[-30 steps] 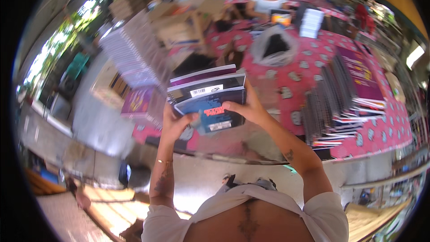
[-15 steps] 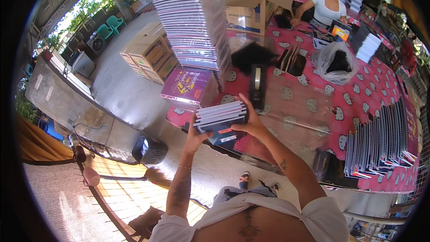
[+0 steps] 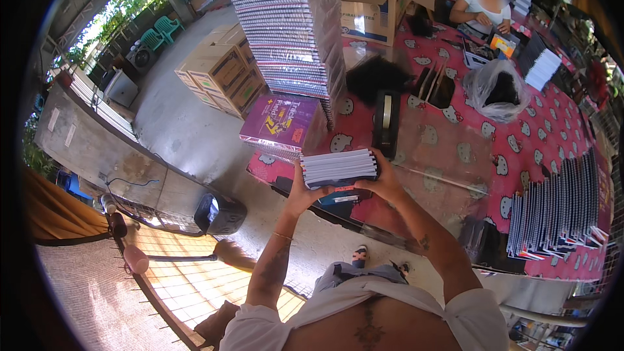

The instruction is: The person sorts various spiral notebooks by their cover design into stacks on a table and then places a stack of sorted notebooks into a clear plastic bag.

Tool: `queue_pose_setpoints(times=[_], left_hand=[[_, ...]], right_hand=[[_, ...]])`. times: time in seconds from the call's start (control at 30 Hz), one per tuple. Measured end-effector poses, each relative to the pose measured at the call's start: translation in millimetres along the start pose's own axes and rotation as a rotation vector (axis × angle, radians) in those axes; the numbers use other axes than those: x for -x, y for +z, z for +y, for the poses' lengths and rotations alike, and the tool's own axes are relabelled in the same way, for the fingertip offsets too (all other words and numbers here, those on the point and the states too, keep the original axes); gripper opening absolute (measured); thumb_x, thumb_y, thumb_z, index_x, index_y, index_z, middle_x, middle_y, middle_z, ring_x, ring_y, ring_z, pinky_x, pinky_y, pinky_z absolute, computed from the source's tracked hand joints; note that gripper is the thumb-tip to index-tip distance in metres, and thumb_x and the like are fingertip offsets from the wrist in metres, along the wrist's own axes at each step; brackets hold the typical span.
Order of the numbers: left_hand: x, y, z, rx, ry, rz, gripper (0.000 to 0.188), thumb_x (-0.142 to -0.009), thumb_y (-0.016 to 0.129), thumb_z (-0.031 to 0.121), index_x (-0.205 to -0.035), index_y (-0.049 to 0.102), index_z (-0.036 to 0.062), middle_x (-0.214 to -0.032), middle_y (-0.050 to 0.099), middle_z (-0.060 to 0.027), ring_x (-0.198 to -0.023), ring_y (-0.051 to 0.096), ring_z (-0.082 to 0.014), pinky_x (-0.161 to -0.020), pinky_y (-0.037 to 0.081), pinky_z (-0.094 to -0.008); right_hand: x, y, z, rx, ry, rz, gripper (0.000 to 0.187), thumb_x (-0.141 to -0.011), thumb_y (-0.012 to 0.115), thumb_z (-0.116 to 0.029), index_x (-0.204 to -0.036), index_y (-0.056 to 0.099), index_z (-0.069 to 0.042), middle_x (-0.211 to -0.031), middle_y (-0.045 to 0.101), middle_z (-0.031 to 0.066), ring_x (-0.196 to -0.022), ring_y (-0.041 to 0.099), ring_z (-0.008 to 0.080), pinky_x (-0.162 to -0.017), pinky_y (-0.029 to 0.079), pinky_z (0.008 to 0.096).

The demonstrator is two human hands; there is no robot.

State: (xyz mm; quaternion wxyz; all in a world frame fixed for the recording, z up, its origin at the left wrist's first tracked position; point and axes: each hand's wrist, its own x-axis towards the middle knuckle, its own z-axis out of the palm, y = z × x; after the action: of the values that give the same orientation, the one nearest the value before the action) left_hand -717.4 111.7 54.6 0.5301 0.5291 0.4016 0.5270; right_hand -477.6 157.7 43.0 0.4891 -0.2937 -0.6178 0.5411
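Note:
A small stack of notebooks (image 3: 340, 166) with white page edges and a dark cover sits between my two hands, over the near edge of the table. My left hand (image 3: 303, 190) grips its left end and my right hand (image 3: 386, 181) its right end, with both thumbs along the near side. Just beyond the stack, to the left, stands a pile of purple-covered notebooks (image 3: 281, 119) in clear wrap. A black tape dispenser (image 3: 387, 123) lies past my right hand.
A tall stack of spiral notebooks (image 3: 283, 36) rises at the table's far left. Brown cartons (image 3: 224, 75) stand on the floor behind it. Fanned spiral notebooks (image 3: 552, 211) cover the right end, near a clear plastic bag (image 3: 497, 91). A co-worker (image 3: 484, 10) sits across the table.
The notebook stack has shifted slightly right in view and been levelled, with my thumbs drawn closer together. The co-worker's hands have come together over the items in front of them.

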Motion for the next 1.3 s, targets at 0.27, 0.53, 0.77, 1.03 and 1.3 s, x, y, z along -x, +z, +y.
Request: queue_pose_setpoints(times=[0.27,0.53,0.77,1.03,1.3], left_hand=[[0.1,-25.0,-7.7,-0.156,-0.041,-0.049,0.105,-0.07,0.085,0.003,-0.148,0.015,-0.0023,-0.131,0.052,-0.0145,-0.123,0.051,-0.0236,-0.103,0.042,-0.0363],[-16.2,69.6,109.1,-1.197,0.778,0.196,0.1,-0.072,0.083,0.034,-0.143,0.03,-0.0107,-0.148,0.034,-0.0287,-0.141,0.031,-0.041,-0.114,0.027,-0.0514],[-46.0,52.8,95.5,-1.492,0.163,-0.375,0.084,-0.064,0.082,0.053,-0.114,0.049,-0.0052,-0.113,0.058,-0.0277,-0.107,0.06,-0.0422,-0.092,0.047,-0.0503],[-36.4,106.8,102.3,-1.178,0.31,-0.162,0.066,-0.067,0.086,0.048,-0.099,0.057,-0.0022,-0.077,0.068,-0.0134,-0.068,0.068,-0.0315,-0.064,0.054,-0.0364],[-63.3,215.1,-73.3,-0.412,-0.508,-0.039,0.075,-0.069,0.08,0.058,-0.108,0.068,-0.0054,-0.096,0.071,-0.0129,-0.09,0.068,-0.0212,-0.078,0.051,-0.0343]], right_hand=[[-0.4,23.5,9.5,-0.055,-0.009,0.083,0.087,-0.062,0.092,-0.014,-0.133,0.043,-0.007,-0.122,0.059,0.0072,-0.117,0.054,0.0168,-0.1,0.044,0.0344],[2.8,11.6,7.1,-0.021,0.047,0.073,0.088,-0.058,0.093,-0.016,-0.13,0.043,-0.006,-0.118,0.06,0.009,-0.111,0.058,0.019,-0.095,0.047,0.0344],[0.6,2.6,2.6,0.173,0.0,0.087,0.088,-0.059,0.092,-0.019,-0.131,0.045,-0.001,-0.114,0.063,0.0116,-0.108,0.059,0.0194,-0.095,0.047,0.0351],[98.3,-93.0,-38.3,0.134,-0.035,0.393,0.099,-0.069,0.087,-0.036,-0.147,0.034,-0.005,-0.147,0.039,0.0138,-0.136,0.038,0.0249,-0.109,0.033,0.0404],[181.2,-216.4,-50.3,-0.334,0.656,0.498,0.046,-0.083,0.076,-0.038,-0.114,0.064,-0.006,-0.102,0.068,0.0046,-0.089,0.063,0.0152,-0.075,0.05,0.0321]])
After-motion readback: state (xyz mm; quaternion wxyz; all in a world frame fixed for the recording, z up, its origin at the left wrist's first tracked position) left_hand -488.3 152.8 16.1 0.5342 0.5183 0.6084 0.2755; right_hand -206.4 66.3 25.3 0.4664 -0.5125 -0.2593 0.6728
